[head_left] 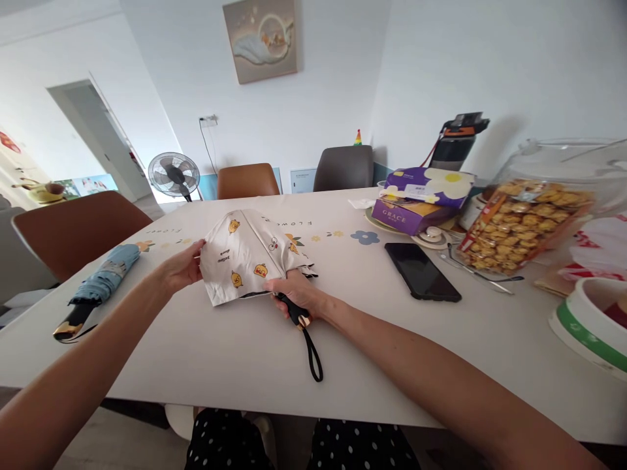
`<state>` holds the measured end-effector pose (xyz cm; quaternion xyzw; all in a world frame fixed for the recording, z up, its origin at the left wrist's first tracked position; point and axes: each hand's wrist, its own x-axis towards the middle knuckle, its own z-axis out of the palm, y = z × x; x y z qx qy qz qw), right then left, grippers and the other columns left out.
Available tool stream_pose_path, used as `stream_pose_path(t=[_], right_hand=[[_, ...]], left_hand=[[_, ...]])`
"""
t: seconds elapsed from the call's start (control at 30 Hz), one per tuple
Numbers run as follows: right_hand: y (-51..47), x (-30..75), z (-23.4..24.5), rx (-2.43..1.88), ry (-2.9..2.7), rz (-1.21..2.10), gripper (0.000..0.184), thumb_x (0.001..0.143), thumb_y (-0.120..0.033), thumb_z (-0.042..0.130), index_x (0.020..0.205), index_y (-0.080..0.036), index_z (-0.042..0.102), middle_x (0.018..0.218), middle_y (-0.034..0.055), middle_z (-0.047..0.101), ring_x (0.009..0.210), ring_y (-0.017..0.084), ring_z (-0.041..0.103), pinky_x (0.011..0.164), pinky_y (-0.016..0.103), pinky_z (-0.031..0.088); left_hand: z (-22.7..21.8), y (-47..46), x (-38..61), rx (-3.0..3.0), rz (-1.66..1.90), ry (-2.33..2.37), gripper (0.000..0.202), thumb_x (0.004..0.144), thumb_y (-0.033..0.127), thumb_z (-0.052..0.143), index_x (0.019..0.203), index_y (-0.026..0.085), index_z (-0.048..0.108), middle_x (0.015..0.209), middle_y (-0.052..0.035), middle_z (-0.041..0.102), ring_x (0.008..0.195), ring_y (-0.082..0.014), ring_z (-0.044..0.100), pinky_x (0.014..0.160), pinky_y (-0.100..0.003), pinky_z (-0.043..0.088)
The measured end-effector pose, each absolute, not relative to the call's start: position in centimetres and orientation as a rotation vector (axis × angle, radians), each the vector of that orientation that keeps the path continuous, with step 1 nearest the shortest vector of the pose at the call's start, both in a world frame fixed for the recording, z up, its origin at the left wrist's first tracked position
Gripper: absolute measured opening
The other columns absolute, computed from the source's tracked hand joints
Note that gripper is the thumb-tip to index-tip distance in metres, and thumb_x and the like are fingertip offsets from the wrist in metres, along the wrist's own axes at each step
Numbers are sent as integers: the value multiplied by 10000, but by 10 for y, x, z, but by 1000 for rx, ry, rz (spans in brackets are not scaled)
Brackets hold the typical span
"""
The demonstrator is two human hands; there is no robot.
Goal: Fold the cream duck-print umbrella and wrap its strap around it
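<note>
Gripping the cream umbrella [245,251] at the upper end of its black handle [295,312], the right hand [304,294] has its fingers curled closed around it. The left hand [186,266] pinches the fabric's left edge between thumb and fingertips. The umbrella is over the middle of the counter [220,359]; whether it rests on the surface or is lifted I cannot tell. Its duck-printed canopy is loosely gathered, with the handle angled toward the near edge and a black strap [315,364] looping down from it.

Near the counter's left edge lies a folded blue umbrella [106,271], its handle pointing to the near left corner. A black phone [422,271] lies flat to the right of the right hand, well in from the near edge. Beyond the phone, toward the far right corner, purple boxes [416,214] are stacked, with a dark bottle [453,147] behind them. A clear jar [526,222] of brown snacks stands farther right.
</note>
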<state>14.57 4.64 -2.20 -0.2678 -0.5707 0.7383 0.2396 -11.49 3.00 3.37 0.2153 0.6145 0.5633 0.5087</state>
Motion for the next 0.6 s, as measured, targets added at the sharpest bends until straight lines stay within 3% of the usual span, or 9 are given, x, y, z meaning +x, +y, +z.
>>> stream_pose_path(t=[0.1,0.27,0.4,0.6], right_hand=[[47,146,-23,-738,-1563,2018,202,684,-283,626,666,-161,466,471,-50,464,336,69,393,306,201,389],[47,146,-23,-674,-1539,2040,208,682,-271,637,668,-159,462,485,-52,461,342,64,398,302,192,384],[45,145,-23,-692,-1522,2028,223,657,-254,663,699,-159,466,496,-54,477,343,66,416,300,187,384],[45,144,-24,-708,-1504,2013,210,657,-253,655,682,-153,473,515,-42,493,342,65,423,296,184,381]], left_hand=[[31,36,-106,514,1503,1459,115,835,250,536,753,184,582,669,6,600,543,-114,581,504,-240,516],[25,38,-104,561,1648,1527,43,772,231,601,780,191,587,754,3,618,637,-115,580,614,-241,512],[6,42,-107,827,1780,1855,96,732,285,607,758,208,557,689,34,541,601,-98,500,533,-195,421],[-17,58,-103,971,1630,2138,175,717,351,578,765,184,551,675,-2,528,604,-140,475,531,-250,373]])
